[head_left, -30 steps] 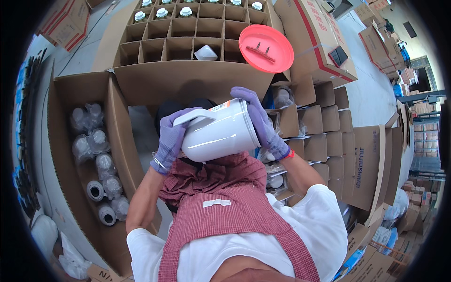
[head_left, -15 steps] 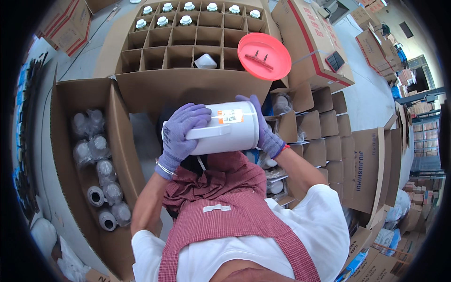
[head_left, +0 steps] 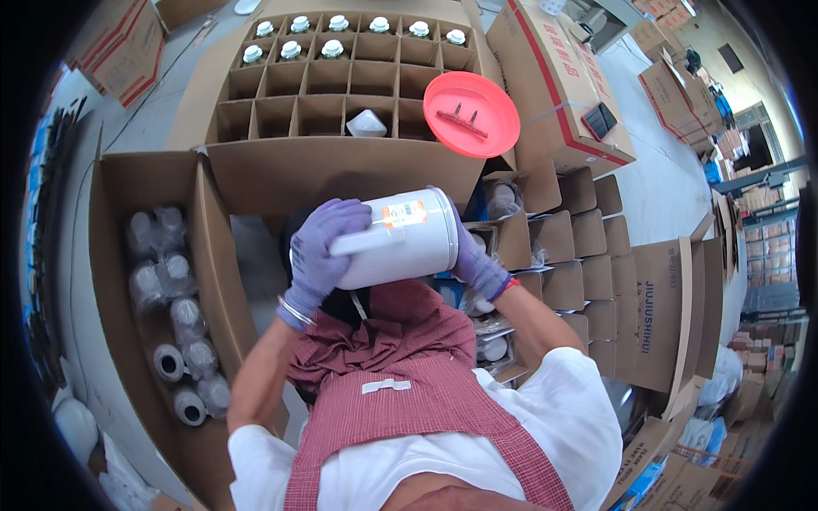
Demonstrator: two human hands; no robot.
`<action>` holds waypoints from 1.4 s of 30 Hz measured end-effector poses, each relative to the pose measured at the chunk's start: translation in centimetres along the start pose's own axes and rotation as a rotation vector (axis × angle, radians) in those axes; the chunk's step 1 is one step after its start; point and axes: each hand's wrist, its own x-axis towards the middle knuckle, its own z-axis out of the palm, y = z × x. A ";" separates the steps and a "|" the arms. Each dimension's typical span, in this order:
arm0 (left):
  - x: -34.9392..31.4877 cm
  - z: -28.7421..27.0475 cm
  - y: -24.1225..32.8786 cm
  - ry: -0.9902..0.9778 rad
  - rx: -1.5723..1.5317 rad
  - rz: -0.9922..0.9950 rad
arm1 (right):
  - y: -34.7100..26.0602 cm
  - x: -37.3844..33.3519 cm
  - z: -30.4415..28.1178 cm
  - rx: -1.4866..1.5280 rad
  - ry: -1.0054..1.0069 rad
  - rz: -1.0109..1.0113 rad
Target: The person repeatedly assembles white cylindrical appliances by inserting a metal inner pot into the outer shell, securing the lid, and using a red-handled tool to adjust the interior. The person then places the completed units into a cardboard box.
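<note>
Jug, white, lies sideways just off the divided carton's near side; left hand curled over its handle side, right hand against its other end, fingers mostly hidden, can't tell how closed. Red dish at carton's near right corner, wrapped bottles left of carton's near side.

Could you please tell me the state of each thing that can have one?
White jug: held sideways; open or covered, cannot tell
Left hand: gloved, fingers over the jug
Right hand: gloved, at the jug's other end, partly hidden
Divided carton: open, partly filled
White-capped bottles: closed, upright
Red tray: face up, spiked strip in it
Left carton: open, holding wrapped items
Phone-like device: on or off, cannot tell
</note>
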 end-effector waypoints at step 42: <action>-4.8 0.9 -2.8 -0.116 -0.613 -0.777 | -10.8 -0.9 7.8 -0.795 -0.537 -0.858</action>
